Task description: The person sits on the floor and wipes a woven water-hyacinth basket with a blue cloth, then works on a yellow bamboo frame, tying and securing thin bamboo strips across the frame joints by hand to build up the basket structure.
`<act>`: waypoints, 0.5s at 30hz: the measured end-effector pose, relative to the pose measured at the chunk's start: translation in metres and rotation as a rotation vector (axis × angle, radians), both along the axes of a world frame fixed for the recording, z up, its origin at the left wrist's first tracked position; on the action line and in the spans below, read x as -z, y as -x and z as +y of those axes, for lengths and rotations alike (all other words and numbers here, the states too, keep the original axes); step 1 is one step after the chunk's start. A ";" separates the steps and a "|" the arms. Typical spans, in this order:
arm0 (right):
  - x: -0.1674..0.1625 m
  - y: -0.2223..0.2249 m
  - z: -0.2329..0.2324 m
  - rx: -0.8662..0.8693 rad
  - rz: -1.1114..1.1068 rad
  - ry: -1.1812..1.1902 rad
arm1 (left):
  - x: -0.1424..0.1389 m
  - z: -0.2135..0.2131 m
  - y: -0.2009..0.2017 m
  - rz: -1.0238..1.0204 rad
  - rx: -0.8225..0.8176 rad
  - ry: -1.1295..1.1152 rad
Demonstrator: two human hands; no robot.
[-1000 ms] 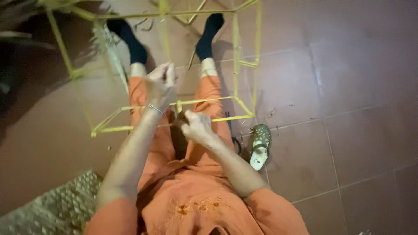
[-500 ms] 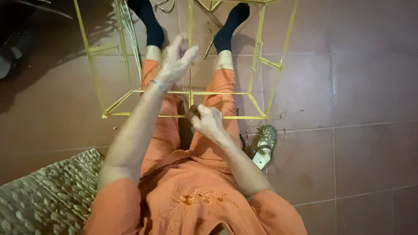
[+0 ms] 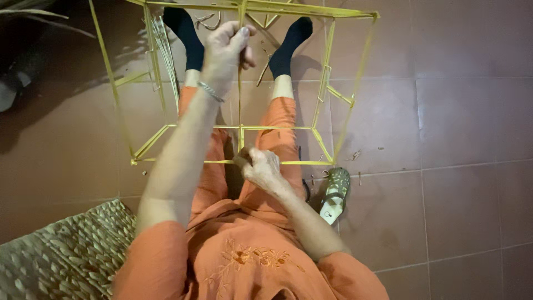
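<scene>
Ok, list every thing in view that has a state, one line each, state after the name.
yellow frame: upright on the floor over the legs, bars bare.
left hand: raised, closed around the frame's middle upright near its top.
right hand: low, pinching at the frame's bottom bar.
sandal: off the foot, lying on the tiles.
woven mat: flat on the floor.

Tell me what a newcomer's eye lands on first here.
The yellow stick frame, standing box-like on the red tile floor over the person's legs. The left hand grips its central upright near the top and the right hand pinches it at the lower rail. A woven mat lies lower left.
</scene>
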State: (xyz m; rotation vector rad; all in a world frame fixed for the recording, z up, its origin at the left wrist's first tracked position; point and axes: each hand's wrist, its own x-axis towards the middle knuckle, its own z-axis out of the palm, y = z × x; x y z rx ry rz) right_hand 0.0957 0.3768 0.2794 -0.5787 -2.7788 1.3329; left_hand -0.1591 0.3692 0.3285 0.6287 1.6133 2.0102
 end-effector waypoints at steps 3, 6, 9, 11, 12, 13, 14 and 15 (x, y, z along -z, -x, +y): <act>0.007 0.000 -0.003 -0.011 -0.024 -0.054 | -0.011 -0.020 0.010 -0.333 0.267 -0.246; 0.013 -0.003 -0.004 -0.010 0.016 -0.018 | -0.020 -0.022 0.013 -0.332 0.254 -0.243; 0.014 -0.004 -0.006 0.003 0.077 -0.085 | -0.024 -0.016 0.008 -0.269 0.072 -0.268; 0.013 -0.005 -0.008 0.005 0.071 -0.074 | -0.025 -0.010 0.007 -0.144 -0.030 -0.236; 0.013 -0.005 -0.008 0.008 0.065 -0.069 | -0.024 -0.007 0.005 -0.041 -0.058 -0.183; 0.013 -0.005 -0.009 -0.013 0.063 -0.081 | -0.023 -0.004 0.005 0.061 -0.085 -0.130; 0.013 -0.006 -0.009 -0.033 0.059 -0.092 | -0.022 -0.001 0.005 0.240 -0.177 -0.021; 0.014 -0.007 -0.010 -0.053 0.054 -0.101 | -0.019 0.001 0.005 0.419 -0.267 0.091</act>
